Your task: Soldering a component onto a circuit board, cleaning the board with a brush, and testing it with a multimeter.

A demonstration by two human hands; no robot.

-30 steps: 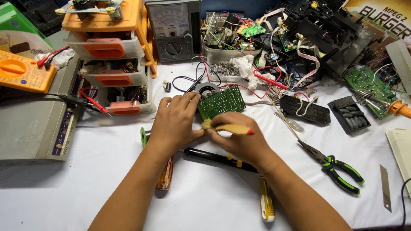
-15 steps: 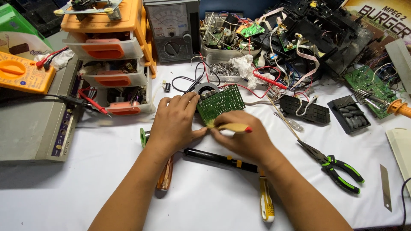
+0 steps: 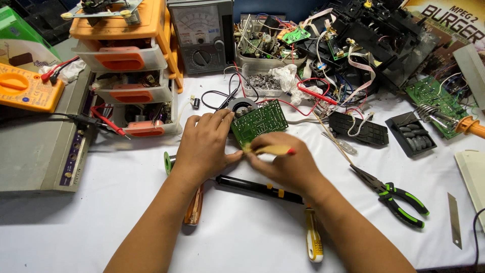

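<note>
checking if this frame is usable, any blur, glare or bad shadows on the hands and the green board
Head view: evenly lit and sharp; left hand, right hand and green board show no motion blur; only soft shadows beneath the forearms on the white table; no strong glare; slight wide-angle bending at the edges.

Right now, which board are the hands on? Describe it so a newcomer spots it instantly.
Start at the grey analogue meter at the table's back; come straight toward the camera to the two hands. The green circuit board lies between the left hand and right hand, unlike the larger green board lying untouched far right.
</note>
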